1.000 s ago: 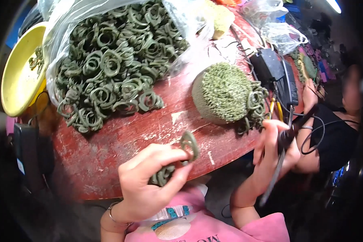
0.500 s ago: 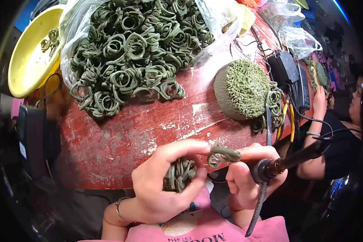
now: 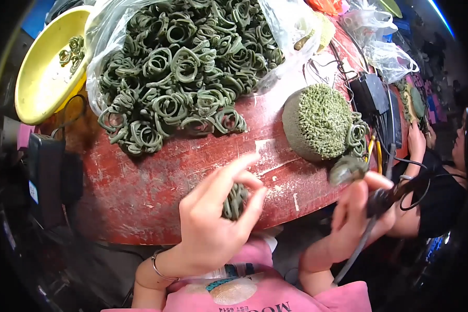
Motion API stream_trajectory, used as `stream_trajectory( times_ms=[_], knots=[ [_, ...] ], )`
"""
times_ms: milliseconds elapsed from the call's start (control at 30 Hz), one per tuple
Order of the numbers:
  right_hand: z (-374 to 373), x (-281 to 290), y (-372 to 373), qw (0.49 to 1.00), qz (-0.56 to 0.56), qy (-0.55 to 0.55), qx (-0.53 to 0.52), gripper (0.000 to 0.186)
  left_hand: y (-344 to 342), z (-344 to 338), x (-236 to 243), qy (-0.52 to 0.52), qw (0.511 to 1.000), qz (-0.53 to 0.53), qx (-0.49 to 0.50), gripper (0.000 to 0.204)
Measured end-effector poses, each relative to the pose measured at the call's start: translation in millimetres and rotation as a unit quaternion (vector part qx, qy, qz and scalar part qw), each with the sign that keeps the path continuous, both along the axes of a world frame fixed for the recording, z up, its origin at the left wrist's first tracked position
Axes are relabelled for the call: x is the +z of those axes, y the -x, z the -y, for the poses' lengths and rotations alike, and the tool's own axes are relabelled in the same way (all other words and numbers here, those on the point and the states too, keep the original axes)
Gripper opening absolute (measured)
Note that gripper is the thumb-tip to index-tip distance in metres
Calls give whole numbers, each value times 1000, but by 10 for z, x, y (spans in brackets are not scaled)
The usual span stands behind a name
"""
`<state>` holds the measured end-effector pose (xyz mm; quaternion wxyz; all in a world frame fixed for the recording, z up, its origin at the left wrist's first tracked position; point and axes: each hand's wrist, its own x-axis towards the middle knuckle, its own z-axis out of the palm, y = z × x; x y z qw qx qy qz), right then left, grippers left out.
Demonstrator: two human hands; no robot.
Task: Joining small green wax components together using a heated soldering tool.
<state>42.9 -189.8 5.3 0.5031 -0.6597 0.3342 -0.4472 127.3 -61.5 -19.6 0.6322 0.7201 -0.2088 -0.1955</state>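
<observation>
the left hand [image 3: 210, 213], loosely curled, cups several dull, dark-green coiled rings [image 3: 234, 203]. the right hand [image 3: 356, 218], blurred, seems to pinch one dark-green ring [image 3: 348, 170] near a round, rough-topped, pale-green block [image 3: 322, 122] on the scuffed red table [image 3: 135, 203], while gripping a black-handled tool [image 3: 378, 203].

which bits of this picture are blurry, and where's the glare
Head view: motion blur on the right hand and the dark green curled piece it holds; head view: glare whitens the red worn tabletop between the clear plastic bag and the round, rough green block; head view: the heaped dark green rings look fairly sharp, and the corners fade to black.
</observation>
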Motion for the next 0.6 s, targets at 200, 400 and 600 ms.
stream_trajectory(
  times_ms=[200,400,600],
  knots=[
    [726,-142,24,986,-118,78,-92,6,-206,115,-32,-306,926,218,38,45],
    [753,-211,-73,995,-74,29,-55,12,-184,120,-77,-294,915,268,66,28],
    [657,-161,-59,995,-45,41,-82,17,-110,123,-57,-195,958,207,40,14]
  ],
)
